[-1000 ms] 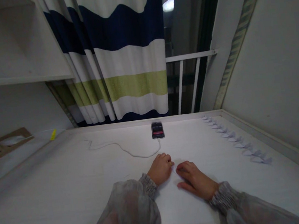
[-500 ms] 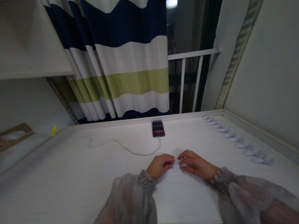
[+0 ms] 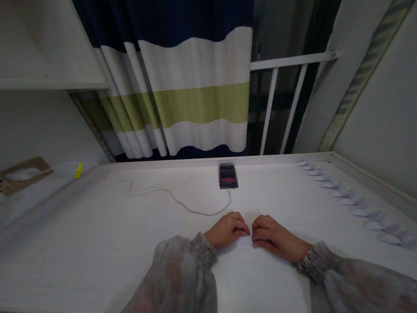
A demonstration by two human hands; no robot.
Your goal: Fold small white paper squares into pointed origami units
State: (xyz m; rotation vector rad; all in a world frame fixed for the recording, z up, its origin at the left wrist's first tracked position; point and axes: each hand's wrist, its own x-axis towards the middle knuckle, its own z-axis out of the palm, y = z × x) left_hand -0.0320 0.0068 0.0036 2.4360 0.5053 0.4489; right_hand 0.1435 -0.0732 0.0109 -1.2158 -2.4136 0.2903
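Note:
Close together over the white desk [image 3: 148,254], both hands work at a small piece of white paper [image 3: 244,242], which barely stands out from the desk and is mostly hidden by the fingers. My left hand [image 3: 227,230], with a ring on one finger, is closed in a pinch at the paper's left side. Opposite it, the fingers of my right hand [image 3: 275,235] are bent and pressed together at the paper's right end. The paper's exact shape cannot be made out.
A row of folded white paper pieces [image 3: 352,200] runs along the desk's right side. Behind my hands lies a phone [image 3: 228,176] with a white cable [image 3: 184,204] trailing left. A power strip [image 3: 11,181] is at far left, and a striped curtain [image 3: 202,102] hangs behind.
The view has tilted down and shifted slightly left. The fingers of both hands have drawn closer together and closed more tightly around the paper.

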